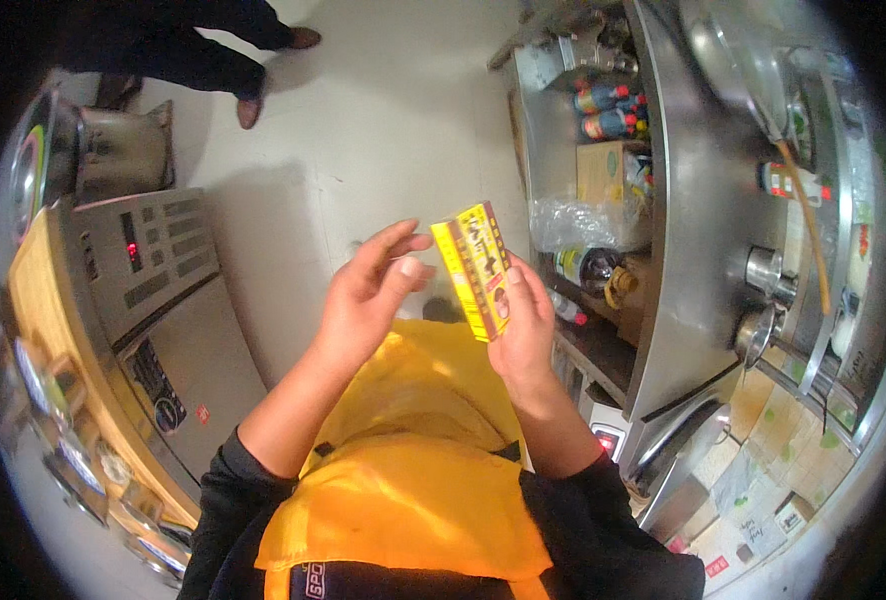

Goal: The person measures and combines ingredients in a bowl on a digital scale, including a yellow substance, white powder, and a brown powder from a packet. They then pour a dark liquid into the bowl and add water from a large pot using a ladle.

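Note:
My right hand [524, 322] grips a flat yellow and brown printed cardboard box [473, 270] by its right side, in front of my yellow apron [413, 480]. The box is tilted, its upper end leaning left. My left hand [375, 289] is raised just left of the box, its thumb and fingers apart, with nothing visible between them. A small gap shows between its fingertips and the box.
On the right, a steel counter [702, 195] stands over a shelf with red-capped bottles [604, 124] and a carton [600, 172]. A panelled appliance [180, 322] is at left. Another person's shoe [249, 112] rests on the floor at upper left.

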Demonstrator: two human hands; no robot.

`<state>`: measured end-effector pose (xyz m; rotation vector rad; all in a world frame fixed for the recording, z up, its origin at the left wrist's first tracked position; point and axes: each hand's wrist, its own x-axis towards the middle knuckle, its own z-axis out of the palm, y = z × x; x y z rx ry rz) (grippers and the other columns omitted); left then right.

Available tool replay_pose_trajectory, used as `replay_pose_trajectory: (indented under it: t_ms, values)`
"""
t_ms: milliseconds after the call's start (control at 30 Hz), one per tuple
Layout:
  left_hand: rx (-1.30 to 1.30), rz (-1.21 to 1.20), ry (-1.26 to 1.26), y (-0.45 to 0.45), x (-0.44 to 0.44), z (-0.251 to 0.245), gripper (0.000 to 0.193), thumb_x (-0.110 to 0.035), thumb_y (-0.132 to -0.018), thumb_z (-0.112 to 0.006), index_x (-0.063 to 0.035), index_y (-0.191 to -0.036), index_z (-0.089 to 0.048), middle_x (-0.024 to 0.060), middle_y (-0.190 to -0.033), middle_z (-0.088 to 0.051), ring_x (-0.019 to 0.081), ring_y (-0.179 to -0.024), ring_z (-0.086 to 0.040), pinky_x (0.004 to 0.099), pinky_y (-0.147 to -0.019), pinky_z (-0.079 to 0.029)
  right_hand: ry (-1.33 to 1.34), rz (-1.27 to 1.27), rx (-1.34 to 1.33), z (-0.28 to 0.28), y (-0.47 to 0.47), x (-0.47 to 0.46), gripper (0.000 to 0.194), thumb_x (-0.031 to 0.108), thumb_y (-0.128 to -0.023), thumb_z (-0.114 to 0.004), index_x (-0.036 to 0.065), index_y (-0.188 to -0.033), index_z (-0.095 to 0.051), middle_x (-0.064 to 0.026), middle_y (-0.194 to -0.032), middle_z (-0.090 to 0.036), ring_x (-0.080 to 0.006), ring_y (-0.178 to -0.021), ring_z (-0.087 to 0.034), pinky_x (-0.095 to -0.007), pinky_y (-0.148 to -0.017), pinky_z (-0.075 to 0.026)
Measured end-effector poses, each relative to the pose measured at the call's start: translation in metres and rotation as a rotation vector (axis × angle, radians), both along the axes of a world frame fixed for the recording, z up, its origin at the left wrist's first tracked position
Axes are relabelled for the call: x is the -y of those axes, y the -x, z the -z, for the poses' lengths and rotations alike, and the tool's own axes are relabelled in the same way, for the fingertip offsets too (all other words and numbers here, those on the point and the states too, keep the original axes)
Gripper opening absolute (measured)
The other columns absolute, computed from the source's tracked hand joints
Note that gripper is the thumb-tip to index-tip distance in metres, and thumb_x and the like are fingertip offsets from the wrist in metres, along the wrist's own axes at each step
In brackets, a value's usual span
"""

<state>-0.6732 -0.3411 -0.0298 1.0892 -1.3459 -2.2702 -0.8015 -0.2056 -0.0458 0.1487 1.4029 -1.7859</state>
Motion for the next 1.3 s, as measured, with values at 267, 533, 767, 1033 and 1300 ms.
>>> replay_pose_trajectory:
  t_ms: [267,533,767,1033,1300]
  values:
    - [-0.266,-0.206,-0.048,-0.032,-0.049,-0.095,0.054,-0.011,-0.1,-0.051,-0.0058,-0.148,-0.029,0.0158,-0.136,-0.05,0.0231,-0.117,-0.056,0.0386,-0.095,-0.051,-0.026,-0.367,-1.556,-0.12,-0.028,-0.017,0.041,0.004,-0.071,-0.075,0.002,-0.111,-0.063,-0.0141,-0.099,-0.063,-0.0314,-0.085,-0.063,-0.0387,-0.074,-0.053]
    - [-0.476,-0.017,-0.132,-0.051,-0.123,-0.141,0.052,-0.014,-0.1,-0.048,-0.0065,-0.148,-0.031,0.0127,-0.142,-0.045,0.0252,-0.12,-0.055,0.0377,-0.101,-0.046,-0.002,-0.154,-1.548,-0.162,-0.079,-0.096,0.04,0.001,-0.076,-0.069,-0.001,-0.114,-0.058,-0.0159,-0.103,-0.06,-0.0307,-0.088,-0.061,-0.0378,-0.077,-0.051]
    - [-0.538,0.462,-0.098,-0.061,-0.186,-0.15,0.065,-0.015,-0.097,-0.055,-0.0087,-0.153,-0.022,0.0072,-0.141,-0.045,0.0193,-0.129,-0.044,0.0346,-0.108,-0.035,0.086,0.095,-0.467,-0.161,-0.136,-0.192,0.028,0.013,-0.1,-0.049,-0.001,-0.124,-0.051,-0.0077,-0.11,-0.062,-0.0134,-0.1,-0.059,-0.028,-0.086,-0.048]
    - [-0.478,0.596,0.046,-0.137,-0.247,-0.133,0.075,-0.012,-0.093,-0.063,-0.012,-0.154,-0.019,0.0091,-0.145,-0.038,0.0168,-0.129,-0.04,0.0318,-0.107,-0.035,-0.16,0.235,-0.776,-0.148,-0.222,-0.251,0.039,0.011,-0.093,-0.061,-0.001,-0.13,-0.053,-0.014,-0.112,-0.061,-0.013,-0.086,-0.063,-0.0254,-0.069,-0.052]
    - [-0.363,0.346,0.617,-0.25,-0.285,-0.132,0.071,-0.01,-0.086,-0.072,-0.0078,-0.147,-0.037,0.0114,-0.122,-0.054,0.021,-0.113,-0.052,0.0319,-0.094,-0.044,0.117,-0.15,-0.744,-0.175,-0.275,-0.263,0.03,0.002,-0.088,-0.064,-0.001,-0.117,-0.062,-0.0101,-0.107,-0.061,-0.0108,-0.087,-0.061,-0.0248,-0.073,-0.052]
